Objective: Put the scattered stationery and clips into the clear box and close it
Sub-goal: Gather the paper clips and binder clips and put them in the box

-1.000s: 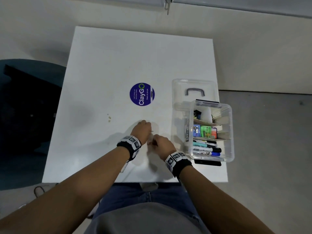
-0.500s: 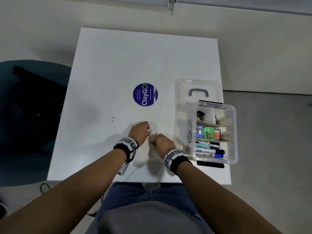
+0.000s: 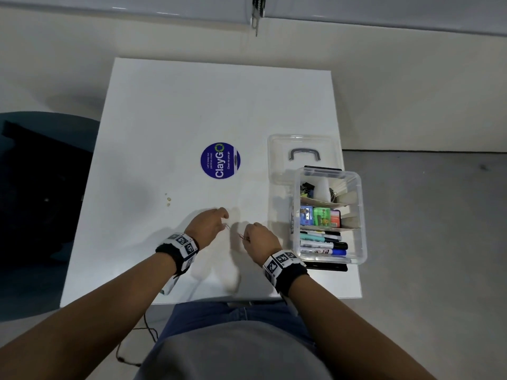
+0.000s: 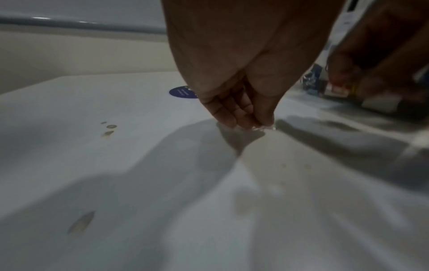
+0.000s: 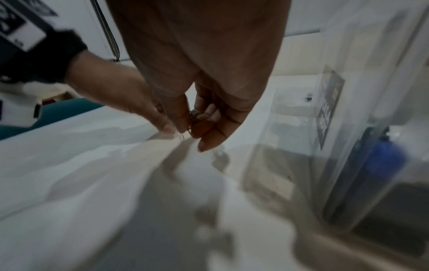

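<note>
The 2 hands sit a little farther apart than half a second ago, and each one now shows a small paper clip at its fingertips. The left hand (image 3: 209, 225) has lifted a bit from the table (image 3: 170, 119).

The left hand pinches a silver paper clip (image 3: 227, 227) in a narrow grip between thumb and fingers. The right hand (image 3: 259, 240) pinches a reddish paper clip (image 3: 240, 236) the same way, with its fingers (image 5: 209, 128) curled down over it. In the right wrist view the clip looks dark and blurry, so its shape is hard to tell.

The clear box (image 3: 329, 215) stands open at the right edge of the table, just beside the right hand. Inside it, markers (image 3: 323, 244) lie in the near part, small colourful packs (image 3: 319, 216) stand in the middle part, and binder clips (image 3: 307, 187) sit in the far part. Its clear lid (image 3: 303, 157) with a grey handle lies flat on the table behind it, touching the box.

A round blue sticker (image 3: 220, 160) is on the table past the hands. A few small brown marks (image 3: 168, 199) are to the left. Nothing sits between the right hand and the box.

Both wrists wear black bands with black and white squares. Both arms reach forward, knuckles up, fingertips pointing down at the table.
</note>
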The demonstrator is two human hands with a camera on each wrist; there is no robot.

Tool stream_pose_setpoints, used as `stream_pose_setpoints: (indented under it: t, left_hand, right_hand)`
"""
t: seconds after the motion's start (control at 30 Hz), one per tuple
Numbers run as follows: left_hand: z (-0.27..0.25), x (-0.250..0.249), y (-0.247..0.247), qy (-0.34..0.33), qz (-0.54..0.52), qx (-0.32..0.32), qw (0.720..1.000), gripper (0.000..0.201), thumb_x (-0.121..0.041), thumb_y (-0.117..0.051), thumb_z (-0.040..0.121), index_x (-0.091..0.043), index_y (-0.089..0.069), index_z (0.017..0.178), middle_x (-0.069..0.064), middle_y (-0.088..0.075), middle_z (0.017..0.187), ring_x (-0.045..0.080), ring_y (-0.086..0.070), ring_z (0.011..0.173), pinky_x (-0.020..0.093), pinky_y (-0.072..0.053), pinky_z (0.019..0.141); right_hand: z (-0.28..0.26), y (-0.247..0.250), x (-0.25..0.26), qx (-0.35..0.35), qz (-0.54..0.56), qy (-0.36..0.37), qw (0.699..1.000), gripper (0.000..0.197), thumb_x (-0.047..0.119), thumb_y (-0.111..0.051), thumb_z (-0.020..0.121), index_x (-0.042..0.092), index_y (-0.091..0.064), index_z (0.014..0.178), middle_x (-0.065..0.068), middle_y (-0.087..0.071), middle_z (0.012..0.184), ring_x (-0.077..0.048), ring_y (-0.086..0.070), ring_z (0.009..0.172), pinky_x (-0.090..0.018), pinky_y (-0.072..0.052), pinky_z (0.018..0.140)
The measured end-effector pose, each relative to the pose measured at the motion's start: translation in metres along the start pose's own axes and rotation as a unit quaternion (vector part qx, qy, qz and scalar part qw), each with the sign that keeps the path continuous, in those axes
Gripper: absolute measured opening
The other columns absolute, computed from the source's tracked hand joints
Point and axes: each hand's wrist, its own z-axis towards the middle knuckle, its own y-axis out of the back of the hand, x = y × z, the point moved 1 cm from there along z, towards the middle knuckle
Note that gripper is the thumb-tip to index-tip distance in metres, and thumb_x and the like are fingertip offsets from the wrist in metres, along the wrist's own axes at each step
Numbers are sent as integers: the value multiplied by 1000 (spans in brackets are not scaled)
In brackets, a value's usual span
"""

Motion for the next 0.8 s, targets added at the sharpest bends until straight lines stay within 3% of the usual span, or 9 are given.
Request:
stream_pose_setpoints:
  t: [0.1,0.23,0.3,0.37,0.47,0.6,0.67,0.73,0.8]
  left_hand:
    - [2,-2,-6,-20,77,9,997,18,-13,-60,91,-14,-60,108,6,-64,95,28,-62,91,35,-46,78]
    - [5,-14,-14,-19,208,34,977,24,6,-52,83,-5,-56,104,14,-55,107,34,-55,101,38,-43,81]
    - [4,-17,-15,-5,229,51,972,23,3,-48,87,-4,-53,109,14,-53,112,33,-53,105,37,-42,85]
    - [3,-28,-9,0,207,50,977,14,-5,-45,93,-5,-51,106,14,-56,109,33,-56,102,39,-43,84]
    - [7,-73,16,1,31,-20,999,6,-10,-46,95,-8,-51,94,10,-63,89,30,-60,83,38,-45,73]
    - [36,-179,49,-87,-134,-106,981,6,-18,-54,95,-12,-55,95,0,-64,83,17,-59,74,29,-45,66]
    - [56,-227,46,-115,-146,-98,978,5,-16,-55,94,-11,-57,96,0,-65,83,17,-61,75,29,-48,68]
    - [74,-259,33,-118,-128,-86,981,6,-14,-55,93,-10,-59,96,5,-68,85,23,-64,80,33,-51,72]
    - [86,-278,18,-110,-95,-67,987,10,-10,-56,92,-7,-62,99,12,-70,95,28,-65,90,34,-49,77]
  right_hand:
    - [-5,15,3,-26,22,22,999,15,15,-47,93,7,-61,94,-10,-59,98,-31,-62,87,-31,-41,67]
    - [-17,38,0,-69,64,42,995,12,18,-53,91,10,-62,91,-8,-60,96,-27,-60,85,-31,-43,69]
    - [-25,54,-4,-94,95,51,990,9,18,-57,90,11,-63,89,-6,-60,91,-24,-59,83,-30,-44,70]
    - [-34,77,-12,-127,151,45,979,8,19,-61,89,12,-63,84,-5,-63,84,-22,-61,77,-31,-48,68]
    - [-45,117,-37,-179,235,13,955,11,20,-63,90,12,-62,83,-3,-68,78,-17,-63,70,-27,-49,65]
    - [-55,170,-90,-273,248,-71,927,8,20,-62,90,13,-63,88,4,-64,78,-10,-59,68,-14,-41,58]
    - [-51,187,-115,-287,196,-117,930,5,15,-62,89,12,-65,87,0,-64,77,-16,-59,70,-19,-39,57]
    - [-39,197,-133,-256,137,-156,944,9,11,-60,87,10,-65,80,-9,-68,78,-26,-63,74,-26,-45,63]
    - [-26,200,-146,-209,87,-169,959,10,7,-60,87,3,-69,85,-17,-72,89,-34,-67,86,-35,-51,73]
